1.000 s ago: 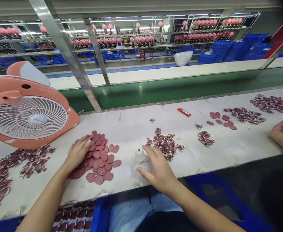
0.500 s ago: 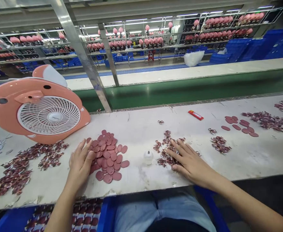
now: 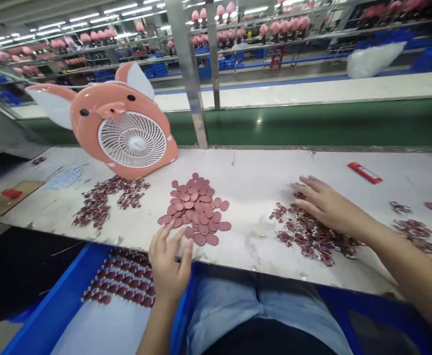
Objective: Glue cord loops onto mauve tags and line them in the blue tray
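My left hand [image 3: 171, 264] is at the table's front edge with its fingers apart and nothing in them. Its fingertips reach the near left side of a pile of flat dark-red oval discs [image 3: 197, 207]; whether they touch is unclear. My right hand [image 3: 324, 204] lies with outstretched fingers over the far side of a heap of small dark-red and white pieces [image 3: 308, 236], covering part of it. Between the two piles stands a small whitish, translucent round object [image 3: 266, 224], blurred.
A pig-shaped fan [image 3: 127, 128] stands at the back left, with more small pieces [image 3: 99, 202] before it. Below the edge, a blue bin [image 3: 58, 296] holds rows of dark-red pieces [image 3: 127, 276]. A red packet [image 3: 364, 173] lies at the back right.
The view has swung left. My left hand has drawn back from beside the discs toward the front edge. My right hand has moved to the heap's far side, and more of the heap shows.
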`<state>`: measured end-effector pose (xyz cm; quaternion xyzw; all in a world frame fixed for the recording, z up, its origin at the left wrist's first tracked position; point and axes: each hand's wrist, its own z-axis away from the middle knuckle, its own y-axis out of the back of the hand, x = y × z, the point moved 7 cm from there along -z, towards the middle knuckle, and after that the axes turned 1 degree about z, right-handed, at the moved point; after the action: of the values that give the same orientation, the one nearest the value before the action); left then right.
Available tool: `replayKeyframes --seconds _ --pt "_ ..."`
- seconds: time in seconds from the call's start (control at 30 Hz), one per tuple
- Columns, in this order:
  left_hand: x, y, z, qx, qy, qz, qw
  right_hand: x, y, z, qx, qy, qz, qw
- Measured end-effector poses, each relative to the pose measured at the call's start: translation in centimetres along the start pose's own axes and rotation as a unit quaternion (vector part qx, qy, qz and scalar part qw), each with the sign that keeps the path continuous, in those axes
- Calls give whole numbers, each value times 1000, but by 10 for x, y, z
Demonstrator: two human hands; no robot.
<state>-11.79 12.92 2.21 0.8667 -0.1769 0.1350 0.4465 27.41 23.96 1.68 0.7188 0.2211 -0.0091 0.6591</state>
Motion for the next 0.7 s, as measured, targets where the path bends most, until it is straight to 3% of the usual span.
replayKeyframes --seconds 0.1,0.17,0.23,0.33,0.5,0.7 --pt "2 -7 17 -18 8 -68 998 -45 3 44 58 24 -32 997" --pt "-1 -12 24 -46 14 -89 995 -74 8 63 140 38 -56 988" --pt "-5 -16 28 -76 3 -85 993 -91 12 68 190 48 -67 978" --pt "-13 -16 32 -77 -8 -57 995 -87 22 49 198 36 -70 977" --pt "-25 -12 27 -31 32 -21 999 -62 35 -39 94 30 -104 990" --pt "-25 -9 14 -44 136 -75 987 -71 -5 -207 5 19 -79 997"
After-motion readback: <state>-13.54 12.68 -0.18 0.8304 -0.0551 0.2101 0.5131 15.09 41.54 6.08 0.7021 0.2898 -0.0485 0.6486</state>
